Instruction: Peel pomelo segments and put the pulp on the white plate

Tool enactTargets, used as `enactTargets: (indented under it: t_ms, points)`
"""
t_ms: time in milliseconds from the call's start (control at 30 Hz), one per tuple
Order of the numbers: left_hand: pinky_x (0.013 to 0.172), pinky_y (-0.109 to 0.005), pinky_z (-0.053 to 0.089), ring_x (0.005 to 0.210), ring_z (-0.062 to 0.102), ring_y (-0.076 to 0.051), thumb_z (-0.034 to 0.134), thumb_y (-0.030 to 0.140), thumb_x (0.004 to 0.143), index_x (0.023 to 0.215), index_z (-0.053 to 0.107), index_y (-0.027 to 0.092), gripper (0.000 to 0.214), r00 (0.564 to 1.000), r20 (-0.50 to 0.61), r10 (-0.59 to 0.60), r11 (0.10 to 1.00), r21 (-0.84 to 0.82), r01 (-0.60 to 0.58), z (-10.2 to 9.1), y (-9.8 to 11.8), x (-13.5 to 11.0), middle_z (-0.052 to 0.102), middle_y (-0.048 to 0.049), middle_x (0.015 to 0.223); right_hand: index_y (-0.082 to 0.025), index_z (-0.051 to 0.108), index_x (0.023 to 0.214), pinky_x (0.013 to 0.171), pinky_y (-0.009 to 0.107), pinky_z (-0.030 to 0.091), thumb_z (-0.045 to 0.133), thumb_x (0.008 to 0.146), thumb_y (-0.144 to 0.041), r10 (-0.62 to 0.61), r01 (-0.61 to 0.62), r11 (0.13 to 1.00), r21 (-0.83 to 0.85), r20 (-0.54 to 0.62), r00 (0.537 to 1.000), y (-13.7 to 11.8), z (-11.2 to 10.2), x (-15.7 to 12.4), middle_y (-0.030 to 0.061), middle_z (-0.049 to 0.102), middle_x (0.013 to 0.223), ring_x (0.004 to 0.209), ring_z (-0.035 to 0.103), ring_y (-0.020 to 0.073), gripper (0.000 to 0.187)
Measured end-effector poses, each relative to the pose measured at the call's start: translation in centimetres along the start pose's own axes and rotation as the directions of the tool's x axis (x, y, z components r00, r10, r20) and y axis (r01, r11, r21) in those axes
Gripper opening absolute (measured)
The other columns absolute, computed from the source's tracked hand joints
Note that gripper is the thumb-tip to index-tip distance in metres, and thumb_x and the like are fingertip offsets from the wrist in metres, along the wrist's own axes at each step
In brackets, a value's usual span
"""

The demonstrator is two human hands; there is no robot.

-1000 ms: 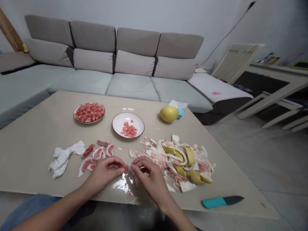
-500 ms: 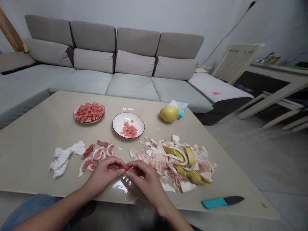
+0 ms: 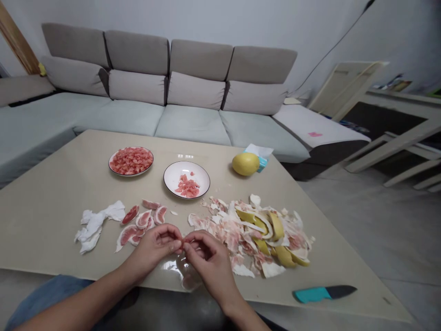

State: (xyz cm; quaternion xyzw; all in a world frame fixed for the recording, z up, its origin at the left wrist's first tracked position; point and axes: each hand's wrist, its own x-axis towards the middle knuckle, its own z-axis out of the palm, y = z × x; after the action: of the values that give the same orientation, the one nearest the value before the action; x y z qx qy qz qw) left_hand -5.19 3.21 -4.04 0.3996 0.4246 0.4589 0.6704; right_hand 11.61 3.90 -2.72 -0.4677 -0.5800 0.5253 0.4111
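Above the near edge of the table, my left hand (image 3: pixel 158 246) and my right hand (image 3: pixel 210 257) meet fingertip to fingertip. Both are closed in a pinch on a small reddish piece of pomelo flesh (image 3: pixel 182 245), mostly covered by the fingers. Just beyond my left hand lie several pomelo segments (image 3: pixel 129 233), some with pale membrane on them. To the right of my right hand spreads a heap of yellow rind, white pith and membrane (image 3: pixel 230 230). Ahead, a white plate (image 3: pixel 172 180) carries a few peeled pink pieces.
A second plate (image 3: pixel 150 168), piled with pink flesh, stands at the back left. Crumpled tissue (image 3: pixel 93 227) lies left. A whole pomelo (image 3: pixel 245 164) sits beside a tissue pack (image 3: pixel 263 163). Near the right front edge rests a knife (image 3: pixel 324 293) with a turquoise handle. Behind is a sofa (image 3: pixel 193 124).
My fingers have shifted slightly around the small piece, still pinched together. The whole scene sits a little further right in view, as the camera has turned slightly.
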Motion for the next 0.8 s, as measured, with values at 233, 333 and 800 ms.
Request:
enactTargets:
  t_ms: [233,333,800]
  points:
    - [0.08,-0.03,0.05,0.08,0.061,-0.014,0.076,0.029,0.077,0.092,0.064,0.017,0.023,0.999,-0.039,0.015,0.992,-0.124,-0.02,0.44,0.78,-0.11,0.062,-0.0004,0.084,-0.018,0.063,0.086,0.064,0.022,0.049,0.074,0.077,-0.04,0.123,-0.145,0.936,0.321,0.087,0.989,0.58,-0.25,0.46,0.0,0.067,0.067,0.062,0.06,0.012,0.027]
    - [0.084,-0.031,0.049,0.083,0.062,-0.014,0.073,0.028,0.08,0.105,0.063,0.019,0.028,1.0,-0.002,-0.008,0.99,-0.138,0.007,0.29,0.63,-0.2,0.061,-0.0005,0.089,-0.018,0.063,0.089,0.065,0.022,0.049,0.074,0.077,-0.04,0.128,-0.157,0.926,0.342,0.105,0.986,0.73,-0.39,0.53,-0.0005,0.068,0.068,0.063,0.06,0.0113,0.027]
    - [0.082,-0.026,0.047,0.086,0.062,-0.016,0.078,0.027,0.074,0.088,0.068,0.016,0.021,0.997,-0.074,0.024,0.998,0.053,-0.02,-0.13,0.74,-0.01,0.068,-0.003,0.087,-0.02,0.069,0.088,0.058,0.021,0.056,0.067,0.08,-0.023,-0.168,0.168,0.985,-0.041,-0.014,0.986,0.5,-0.12,0.26,0.0063,0.067,0.089,0.076,0.066,0.0166,0.009]
